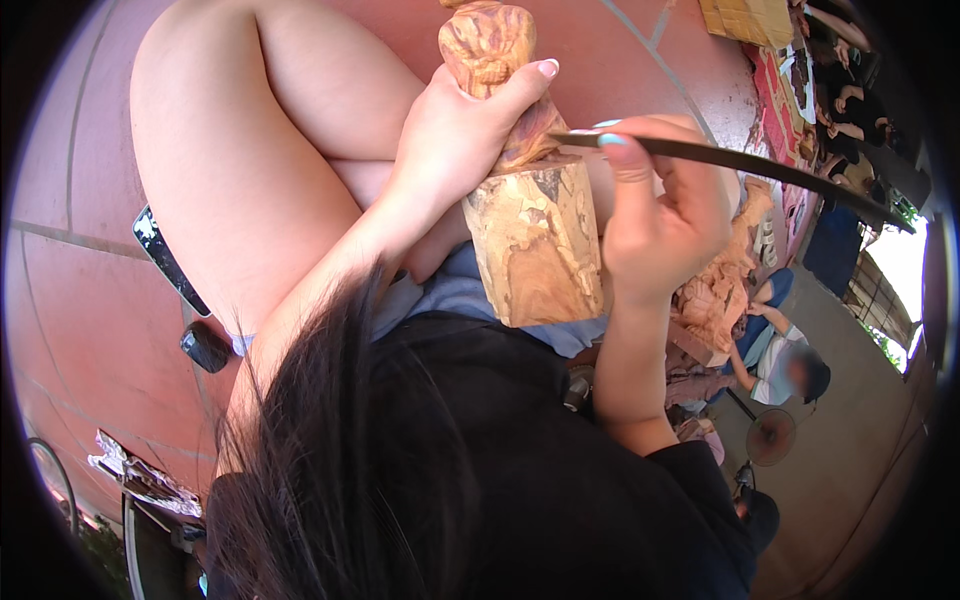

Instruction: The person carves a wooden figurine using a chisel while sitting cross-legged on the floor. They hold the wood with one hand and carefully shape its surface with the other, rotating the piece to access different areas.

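A reddish-brown carved wooden figure (488,45) lies over my lap, its uncarved block base (535,245) toward my body. The base has patchy pale bark-like marks. My left hand (450,135) is wrapped round the figure's middle, thumb across its front. In my right hand (665,200) a long, thin, dark file-like tool (770,168) is pinched between thumb and fingers. Its narrow tip meets the figure just above the base. The far end of the tool reaches out to the right. The figure's top is cut off by the upper edge of the view.
On the red tiled floor to my left are a phone (165,255) and a small black case-like object (205,347). Larger wood carvings (720,290) stand close on my right. Beyond them are a seated person (790,370), a fan (771,437) and cardboard (750,20); other people sit farther off.
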The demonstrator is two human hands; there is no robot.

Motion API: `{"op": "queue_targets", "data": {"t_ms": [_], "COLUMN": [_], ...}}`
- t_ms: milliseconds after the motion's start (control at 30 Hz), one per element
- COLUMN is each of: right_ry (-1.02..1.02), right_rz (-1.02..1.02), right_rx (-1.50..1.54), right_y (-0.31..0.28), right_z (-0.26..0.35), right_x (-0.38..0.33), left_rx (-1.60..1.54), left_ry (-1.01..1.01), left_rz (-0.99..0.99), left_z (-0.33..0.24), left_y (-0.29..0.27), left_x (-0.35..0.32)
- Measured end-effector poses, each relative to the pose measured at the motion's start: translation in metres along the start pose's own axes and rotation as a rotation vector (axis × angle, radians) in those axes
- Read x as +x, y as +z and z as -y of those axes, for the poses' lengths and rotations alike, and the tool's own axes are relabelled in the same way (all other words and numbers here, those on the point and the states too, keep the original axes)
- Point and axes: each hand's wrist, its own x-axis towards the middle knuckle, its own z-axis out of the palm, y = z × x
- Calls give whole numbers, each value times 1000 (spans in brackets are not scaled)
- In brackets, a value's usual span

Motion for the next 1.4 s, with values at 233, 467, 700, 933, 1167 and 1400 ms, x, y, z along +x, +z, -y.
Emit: {"op": "queue_targets", "data": {"t_ms": [233, 467, 700, 933, 1167, 1400], "right_ry": [139, 136, 3, 91, 27, 184], "right_rz": [54, -119, 143, -78, -4, -235], "right_rx": [285, 292, 198, 343, 267, 534], "right_y": [-6, -9, -5, -8, -14, -13], "right_z": [-2, -5, -3, -11, -18, -32], "right_x": [-4, 4, -3, -6, -3, -11], "left_rx": [12, -1, 7, -59, -65, -208], "left_ry": [-22, -22, -27, -27, -35, -165], "left_rz": [-22, -23, 2, 23, 21, 156], "left_z": [3, 6, -4, 1, -4, -13], "left_y": [-1, -3, -3, -5, -6, -13], "left_x": [0, 1, -3, -2, -3, -12]}}
